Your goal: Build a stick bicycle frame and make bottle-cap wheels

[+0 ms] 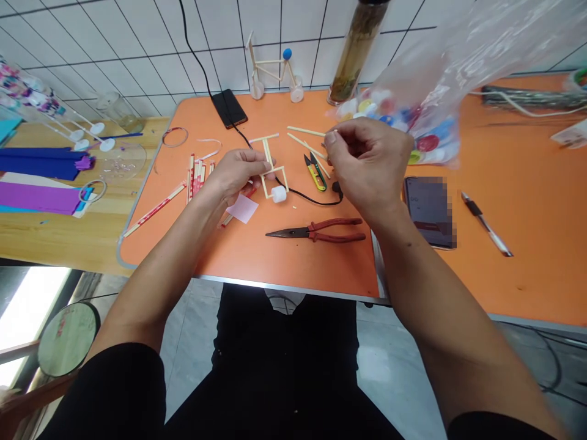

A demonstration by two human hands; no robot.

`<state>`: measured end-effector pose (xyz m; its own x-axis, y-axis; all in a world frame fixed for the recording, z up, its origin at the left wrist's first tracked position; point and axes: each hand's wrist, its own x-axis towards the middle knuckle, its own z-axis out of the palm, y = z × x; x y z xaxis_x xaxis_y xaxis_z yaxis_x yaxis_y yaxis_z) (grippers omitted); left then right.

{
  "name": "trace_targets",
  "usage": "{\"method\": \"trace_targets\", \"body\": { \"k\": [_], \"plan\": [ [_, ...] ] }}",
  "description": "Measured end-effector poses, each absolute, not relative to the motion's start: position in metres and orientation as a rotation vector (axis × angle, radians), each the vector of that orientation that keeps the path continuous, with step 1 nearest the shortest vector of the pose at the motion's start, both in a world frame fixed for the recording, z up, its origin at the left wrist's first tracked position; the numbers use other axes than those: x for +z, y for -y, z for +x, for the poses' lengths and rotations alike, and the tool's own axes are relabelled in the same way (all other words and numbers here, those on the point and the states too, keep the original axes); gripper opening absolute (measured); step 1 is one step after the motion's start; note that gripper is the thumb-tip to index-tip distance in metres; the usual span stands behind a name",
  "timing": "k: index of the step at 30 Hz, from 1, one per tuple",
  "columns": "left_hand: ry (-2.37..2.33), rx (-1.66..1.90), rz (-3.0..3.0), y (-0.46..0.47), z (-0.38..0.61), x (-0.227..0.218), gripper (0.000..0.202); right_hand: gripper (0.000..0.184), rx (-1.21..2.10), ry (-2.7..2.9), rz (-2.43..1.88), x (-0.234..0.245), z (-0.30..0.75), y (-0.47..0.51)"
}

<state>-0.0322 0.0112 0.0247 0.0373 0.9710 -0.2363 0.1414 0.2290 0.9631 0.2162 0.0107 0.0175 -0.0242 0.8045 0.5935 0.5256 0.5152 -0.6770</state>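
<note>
My left hand (241, 174) is closed on a small frame of pale wooden sticks (274, 168), pinching it near its middle. A white wheel-like piece (279, 194) sits at the frame's lower end. My right hand (367, 159) is raised to the right, its thumb and forefinger pinched at the end of a thin wooden stick (305, 131). Below that, more cut sticks (308, 145) lie beside small yellow-handled thread snips (315, 172). Red-handled long-nose pliers (316, 230) rest in front of both hands.
Red-wrapped chopsticks (197, 177) and a pink paper (243, 208) lie left. Behind stand a stick bicycle model (270, 62) and a tall bottle (355, 55). A bag of bottle caps (431, 143), a phone (424, 208) and a pen (486, 223) are right. A black cable (305, 198) crosses the table.
</note>
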Motion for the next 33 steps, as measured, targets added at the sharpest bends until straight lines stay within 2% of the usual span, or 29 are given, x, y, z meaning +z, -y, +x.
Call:
{"method": "trace_targets", "body": {
  "k": [5,11,15,20,28,33],
  "plan": [
    [-1.370,0.764,1.009,0.010,-0.041,0.017,0.015,0.024,0.433,1.650,-1.114,0.020,0.210,-0.003],
    [-1.375,0.517,1.086,0.016,-0.051,0.012,0.010,0.011,0.709,1.552,-1.030,0.023,0.201,0.004],
    [-1.348,0.362,1.184,0.016,-0.056,0.009,0.007,0.017,0.890,1.419,-0.988,0.034,0.196,0.007],
    [-1.381,0.246,1.293,0.009,-0.062,0.003,0.004,0.015,1.094,1.372,-0.960,0.043,0.197,0.012],
    [-1.365,0.207,1.602,-0.002,-0.056,-0.002,0.009,0.020,1.164,1.448,-0.981,0.038,0.200,0.015],
    [-1.508,0.468,1.787,0.006,-0.049,0.004,0.012,0.025,1.261,1.505,-1.028,0.035,0.197,0.016]
  ]
}}
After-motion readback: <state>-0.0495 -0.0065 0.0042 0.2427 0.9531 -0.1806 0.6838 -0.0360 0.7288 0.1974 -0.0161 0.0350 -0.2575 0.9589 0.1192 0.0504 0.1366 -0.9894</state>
